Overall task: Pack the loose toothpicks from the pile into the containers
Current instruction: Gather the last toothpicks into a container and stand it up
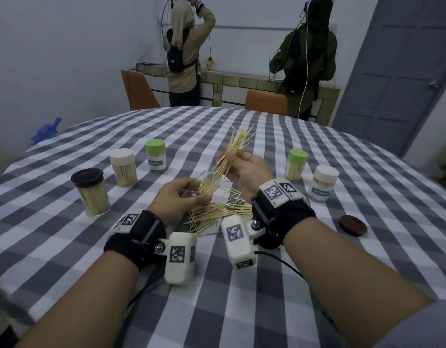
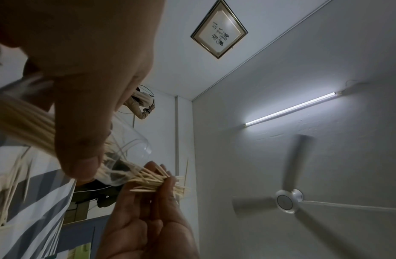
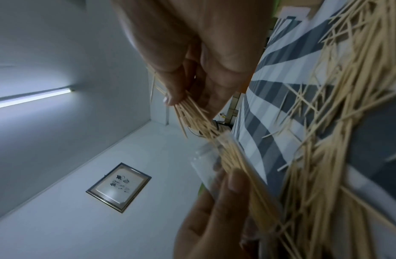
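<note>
Tilting a clear container (image 1: 208, 183) in my left hand (image 1: 178, 200), I pinch a toothpick bundle (image 1: 234, 151) in my right hand (image 1: 247, 172), its lower ends inside the mouth. Loose pale toothpicks (image 1: 216, 214) lie mid-counter (image 1: 342, 247). Five capped containers stand full; a white-capped one (image 1: 323, 183) reads partly "TOOTHP".

Two people (image 1: 189, 51) at tiled counter (image 1: 242, 82), 12 o'clock; orange chairs (image 1: 265, 101) nearer; grey door (image 1: 397, 71), 2 o'clock.
</note>
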